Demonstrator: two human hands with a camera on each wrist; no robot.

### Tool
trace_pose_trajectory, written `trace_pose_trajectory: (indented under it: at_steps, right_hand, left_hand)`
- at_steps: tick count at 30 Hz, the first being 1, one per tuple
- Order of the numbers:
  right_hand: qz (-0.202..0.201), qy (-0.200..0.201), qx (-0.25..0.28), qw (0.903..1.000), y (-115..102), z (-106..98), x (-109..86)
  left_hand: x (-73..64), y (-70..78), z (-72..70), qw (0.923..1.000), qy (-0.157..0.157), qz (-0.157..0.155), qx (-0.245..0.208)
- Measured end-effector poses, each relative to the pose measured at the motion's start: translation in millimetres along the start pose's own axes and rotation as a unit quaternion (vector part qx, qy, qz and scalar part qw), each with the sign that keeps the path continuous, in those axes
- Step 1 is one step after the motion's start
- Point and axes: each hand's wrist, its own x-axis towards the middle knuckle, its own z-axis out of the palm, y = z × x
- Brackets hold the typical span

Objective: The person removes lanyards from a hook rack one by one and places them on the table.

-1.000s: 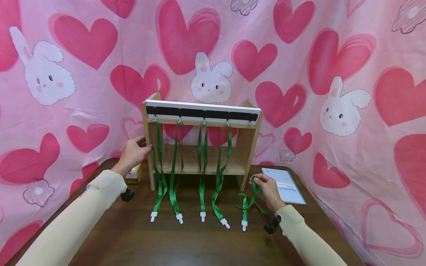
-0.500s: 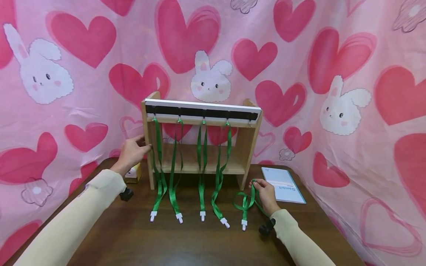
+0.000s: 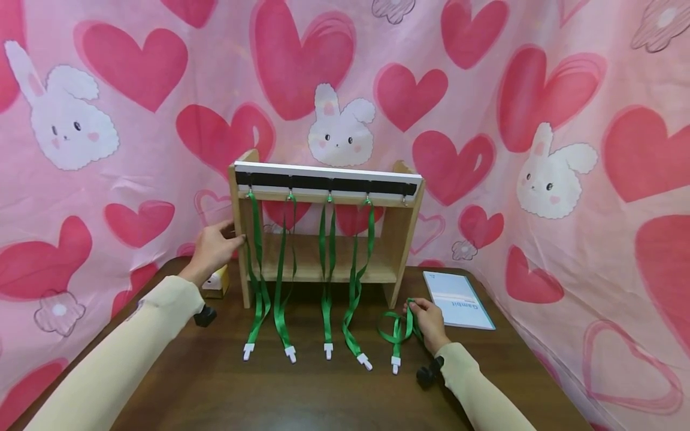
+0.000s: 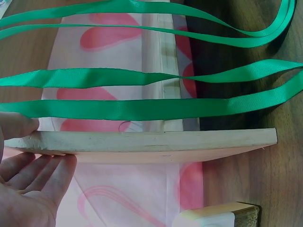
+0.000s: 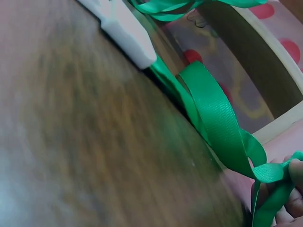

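A wooden rack (image 3: 320, 272) stands on the table, its white top bar (image 3: 329, 172) carrying a black strip and small metal hooks. My left hand (image 3: 212, 248) grips the rack's left side panel (image 4: 142, 142), thumb on one face and fingers on the other. Several green lanyards (image 3: 329, 257) hang from the hooks, their white clips (image 3: 328, 350) lying on the table. The rightmost hook (image 3: 405, 199) bears no lanyard. In front of the rack's right side, my right hand (image 3: 428, 323) pinches a loose, looped green lanyard (image 5: 213, 113); its white clip (image 5: 128, 35) lies on the table.
At the back right lies a white and blue "Gambit" pack (image 3: 460, 302), close behind my right hand. A small yellow and white object (image 3: 217, 282) sits left of the rack. Pink printed cloth (image 3: 339, 72) encloses the back and sides of the brown table (image 3: 302, 395).
My right hand has lowered a little toward the table, still pinching the lanyard, so its held part sits lower. The left hand keeps its grip on the rack.
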Motion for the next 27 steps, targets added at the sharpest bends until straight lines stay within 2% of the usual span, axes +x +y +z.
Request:
trace_pose_trajectory:
  at_steps: [5,13,23,27]
  right_hand:
    - [0.005,-0.003,-0.013,0.9999,2.5,0.0,-3.4]
    - [-0.010,-0.001,-0.104,0.9946,6.3,-1.9,-1.5]
    - [-0.023,-0.005,-0.107,0.9940,2.6,-1.4,1.6]
    - [-0.013,-0.014,-0.085,0.9962,0.1,-1.9,2.3]
  left_hand:
    - [-0.9,-2.5,1.5,1.0000,0.001,-0.002,0.005]
    - [0.5,1.3,1.7,0.9998,-0.013,-0.013,0.004]
    - [1.3,0.5,-1.5,0.9999,-0.007,-0.002,0.012]
    - [0.5,1.7,-1.6,0.9999,-0.005,-0.004,0.013]
